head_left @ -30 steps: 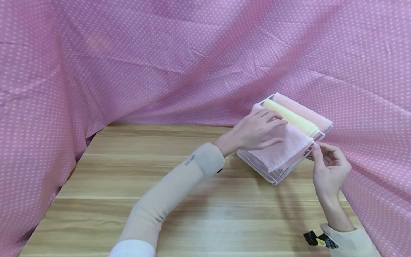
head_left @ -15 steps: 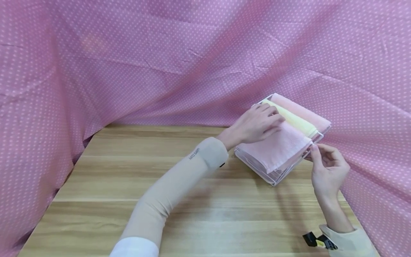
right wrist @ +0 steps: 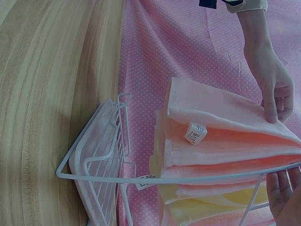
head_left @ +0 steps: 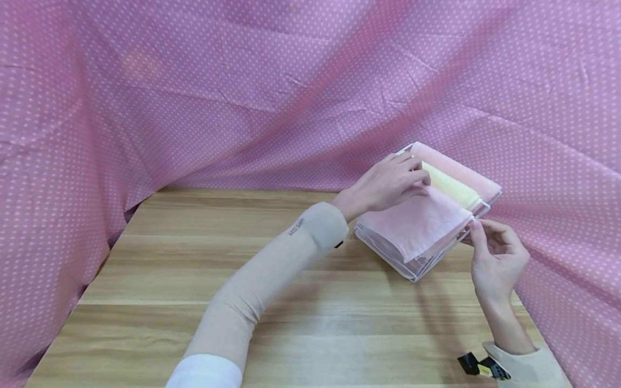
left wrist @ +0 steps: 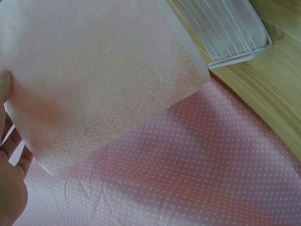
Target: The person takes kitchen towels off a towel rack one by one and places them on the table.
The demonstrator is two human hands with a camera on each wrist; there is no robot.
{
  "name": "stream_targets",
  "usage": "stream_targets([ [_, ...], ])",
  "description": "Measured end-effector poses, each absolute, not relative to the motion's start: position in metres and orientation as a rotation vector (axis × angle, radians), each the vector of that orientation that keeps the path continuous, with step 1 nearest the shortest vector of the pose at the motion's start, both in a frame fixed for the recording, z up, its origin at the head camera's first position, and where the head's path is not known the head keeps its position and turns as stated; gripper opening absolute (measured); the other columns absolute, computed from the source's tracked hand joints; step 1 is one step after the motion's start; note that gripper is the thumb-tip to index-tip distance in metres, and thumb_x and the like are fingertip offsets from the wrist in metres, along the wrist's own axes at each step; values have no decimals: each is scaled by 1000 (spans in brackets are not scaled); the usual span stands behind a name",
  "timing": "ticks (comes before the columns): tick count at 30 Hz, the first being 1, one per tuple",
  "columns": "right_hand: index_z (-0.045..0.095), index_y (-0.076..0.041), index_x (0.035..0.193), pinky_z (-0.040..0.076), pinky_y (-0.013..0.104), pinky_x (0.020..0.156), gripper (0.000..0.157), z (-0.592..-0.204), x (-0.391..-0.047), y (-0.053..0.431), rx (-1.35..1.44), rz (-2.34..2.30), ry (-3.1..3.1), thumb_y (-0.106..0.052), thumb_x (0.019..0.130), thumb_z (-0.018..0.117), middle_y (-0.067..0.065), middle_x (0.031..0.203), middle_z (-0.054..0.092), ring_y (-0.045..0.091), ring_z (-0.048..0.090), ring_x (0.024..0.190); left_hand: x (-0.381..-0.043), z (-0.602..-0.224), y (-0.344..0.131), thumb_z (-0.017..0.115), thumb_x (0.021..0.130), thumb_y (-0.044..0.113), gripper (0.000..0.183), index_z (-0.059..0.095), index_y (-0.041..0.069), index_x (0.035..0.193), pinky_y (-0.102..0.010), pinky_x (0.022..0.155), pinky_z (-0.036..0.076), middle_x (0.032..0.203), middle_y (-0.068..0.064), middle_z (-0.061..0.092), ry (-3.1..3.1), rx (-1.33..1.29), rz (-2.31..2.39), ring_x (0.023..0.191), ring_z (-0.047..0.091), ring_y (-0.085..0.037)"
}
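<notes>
A white wire towel rack [head_left: 421, 277] with towels draped over its bars stands at the right of the table. On its near bar hangs a pale pink towel [head_left: 417, 226]; my left hand [head_left: 390, 183] reaches over it with bent fingers. In the left wrist view the thumb [left wrist: 4, 85] presses the towel's face, fingers beyond its edge. My right hand [head_left: 499, 261] pinches the rack's wire frame at the near right end, beside the towel's corner. The right wrist view shows a white label [right wrist: 195, 133] inside the towel's fold.
Behind the front towel hang a yellow towel [head_left: 451, 183] and another pink towel [head_left: 456, 167]. The rack has a pale base tray [right wrist: 96, 155]. A pink dotted cloth [head_left: 242, 108] rises around the wooden table [head_left: 194, 258], close behind the rack.
My left hand has moved slightly up and back along the pink towel, and its spread fingers have drawn in onto it. The right hand has stayed on the rack.
</notes>
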State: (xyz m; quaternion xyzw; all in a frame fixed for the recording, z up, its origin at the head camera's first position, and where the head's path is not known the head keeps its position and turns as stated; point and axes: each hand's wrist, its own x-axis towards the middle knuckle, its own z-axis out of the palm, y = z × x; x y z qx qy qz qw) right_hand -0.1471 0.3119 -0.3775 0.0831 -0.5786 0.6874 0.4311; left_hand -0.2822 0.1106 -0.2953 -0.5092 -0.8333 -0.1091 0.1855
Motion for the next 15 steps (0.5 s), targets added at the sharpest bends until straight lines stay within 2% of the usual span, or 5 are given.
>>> stream_targets([
  [10,72,14,98,63,23,68,10,-379,-148,313,217,1730,-1425,6,92,75,10,82,75,14,76,67,-283,-292,111,59,104,45,30,72,23,119,-24,94,48,116,4,67,-2334,-1435,-315,111,58,-13],
  [15,72,14,98,63,23,68,12,-379,-148,313,213,1728,-1425,4,92,76,11,82,74,14,75,67,-282,-291,110,59,103,45,29,71,23,117,-24,90,49,114,4,67,-2296,-1434,-305,109,58,-13],
])
